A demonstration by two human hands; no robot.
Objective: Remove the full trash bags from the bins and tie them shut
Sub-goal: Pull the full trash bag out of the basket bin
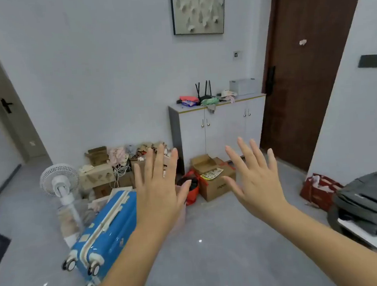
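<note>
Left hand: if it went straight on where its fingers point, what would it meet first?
Probably the heap of cardboard boxes and clothes against the wall. The left hand is open and empty, and nothing shows in between. Depth is hard to judge.

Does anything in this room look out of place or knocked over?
Yes. The blue suitcase lies down on the floor rather than standing. Behind it, boxes and clothes are heaped against the wall, and a cloth droops over the cabinet edge.
</note>
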